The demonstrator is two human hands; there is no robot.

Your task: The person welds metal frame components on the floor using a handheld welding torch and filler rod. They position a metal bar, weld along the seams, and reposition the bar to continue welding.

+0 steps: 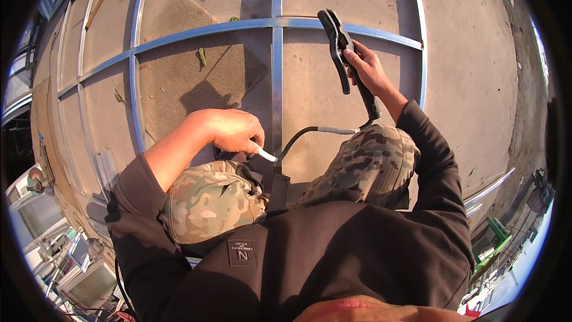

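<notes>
My right hand is wrapped around a black welding electrode holder, its jaws pointing up and away over the metal frame. A thin dark line lies beside the jaw tip; whether it is an electrode I cannot tell. From the holder's lower end a black cable with a pale grey wrapped stretch curves left between my knees. My left hand is closed, pinching a short white length that meets the cable, apparently a wrapped part of it. The fingertips are partly hidden by the hand's back.
The frame of shiny square tubes spreads across the concrete floor before me. A hammer with a wooden handle lies at the far left. Dry leaves are scattered about. Cluttered scrap and panels stand lower left; a green metal piece lies lower right.
</notes>
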